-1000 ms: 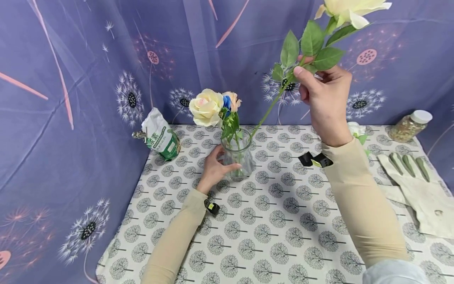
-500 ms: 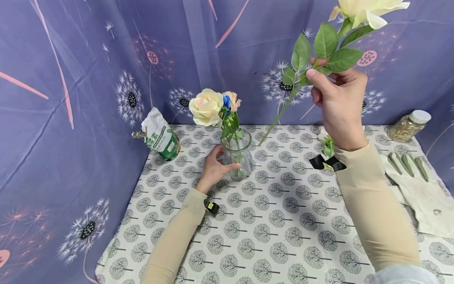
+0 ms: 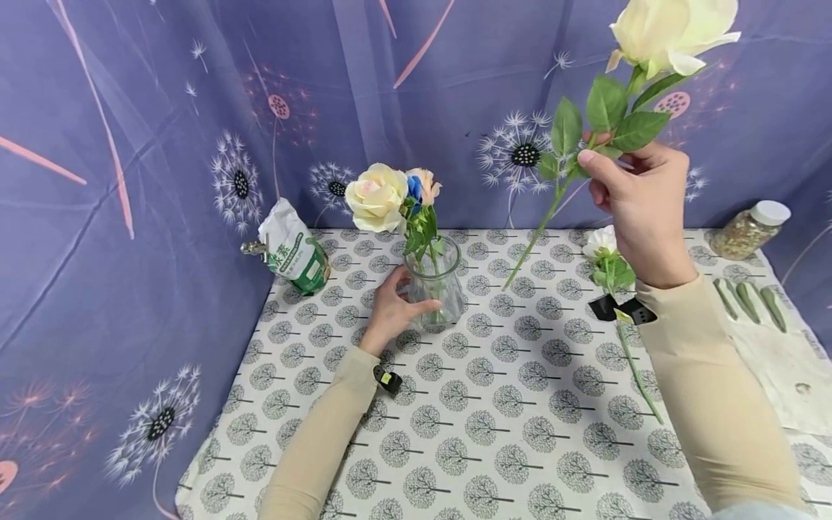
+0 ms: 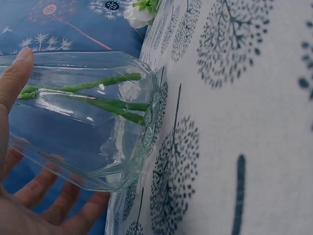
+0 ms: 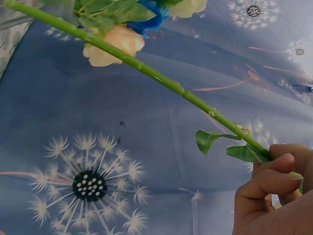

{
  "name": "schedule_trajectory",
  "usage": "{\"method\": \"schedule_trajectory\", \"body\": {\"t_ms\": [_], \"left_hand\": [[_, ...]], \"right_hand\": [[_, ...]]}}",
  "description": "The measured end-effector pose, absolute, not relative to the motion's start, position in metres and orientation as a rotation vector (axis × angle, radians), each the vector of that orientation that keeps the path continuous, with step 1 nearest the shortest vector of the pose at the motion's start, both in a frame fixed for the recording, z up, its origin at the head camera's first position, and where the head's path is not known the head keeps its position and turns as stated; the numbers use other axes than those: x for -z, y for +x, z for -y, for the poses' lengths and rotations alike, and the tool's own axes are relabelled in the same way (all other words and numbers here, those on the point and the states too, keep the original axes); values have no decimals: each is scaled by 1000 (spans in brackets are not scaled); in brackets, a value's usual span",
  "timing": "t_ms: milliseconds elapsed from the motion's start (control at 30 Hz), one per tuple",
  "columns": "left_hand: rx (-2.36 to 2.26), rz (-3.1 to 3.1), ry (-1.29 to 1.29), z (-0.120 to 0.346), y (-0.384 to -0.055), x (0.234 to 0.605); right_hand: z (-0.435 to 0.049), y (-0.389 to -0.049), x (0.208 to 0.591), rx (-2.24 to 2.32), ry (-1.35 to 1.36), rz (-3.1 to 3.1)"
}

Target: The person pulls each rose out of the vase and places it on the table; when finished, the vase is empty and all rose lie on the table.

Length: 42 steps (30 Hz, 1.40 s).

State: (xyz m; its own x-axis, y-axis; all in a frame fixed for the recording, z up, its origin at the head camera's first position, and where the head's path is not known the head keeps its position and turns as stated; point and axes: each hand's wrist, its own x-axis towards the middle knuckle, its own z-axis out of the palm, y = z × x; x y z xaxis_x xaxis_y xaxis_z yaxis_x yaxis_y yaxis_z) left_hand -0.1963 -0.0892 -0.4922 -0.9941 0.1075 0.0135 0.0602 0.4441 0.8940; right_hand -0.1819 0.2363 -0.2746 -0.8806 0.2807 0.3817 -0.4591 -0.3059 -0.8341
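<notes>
Pinched in the right hand (image 3: 643, 195), a cream rose (image 3: 672, 36) had just moved away from the glass vase (image 3: 447, 297); its stem (image 3: 544, 219) hung outside, above the table (image 3: 468, 412) toward its far edge. The left hand (image 3: 393, 307) grasped the vase.

Under your clear glass vase (image 3: 450, 292), a white cloth (image 3: 500, 498) bears dark grey trees (image 3: 425, 419). Above the vase, the open rose (image 3: 377, 197) is cream, one flower (image 3: 414, 188) blue and another bloom (image 3: 427, 185) peach. To its right, the rose you hold (image 3: 672, 36) is pale cream with green leaves (image 3: 640, 131). Left of the vase, your packet (image 3: 300, 253) is green and white. Behind the vase, a violet-blue curtain (image 3: 487, 65) shows white dandelions (image 3: 525, 154) and pink streaks (image 3: 42, 159).
</notes>
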Motion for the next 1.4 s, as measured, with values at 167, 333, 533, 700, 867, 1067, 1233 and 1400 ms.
{"method": "schedule_trajectory", "body": {"t_ms": [167, 333, 533, 700, 867, 1067, 1233, 1400], "left_hand": [[-1613, -2631, 136, 89, -196, 493], [-1606, -2640, 131, 89, -197, 493], [-1601, -2641, 136, 89, -197, 493], [-1611, -2632, 132, 89, -198, 494], [-1622, -2620, 118, 88, -197, 493], [-1619, -2622, 118, 88, -196, 492], [-1620, -2623, 129, 88, -196, 492], [-1617, -2628, 125, 88, -196, 492]], "right_hand": [[-246, -180, 283, -2222, 183, 1552], [-255, -178, 294, -2244, 142, 1616], [-268, -176, 310, -2243, 48, 1753], [-278, -177, 326, -2215, -32, 1853], [-291, -178, 343, -2151, -100, 2005], [-306, -178, 364, -2035, -167, 2198], [-317, -178, 378, -1898, -240, 2403], [-326, -177, 392, -1814, -282, 2553]]}}
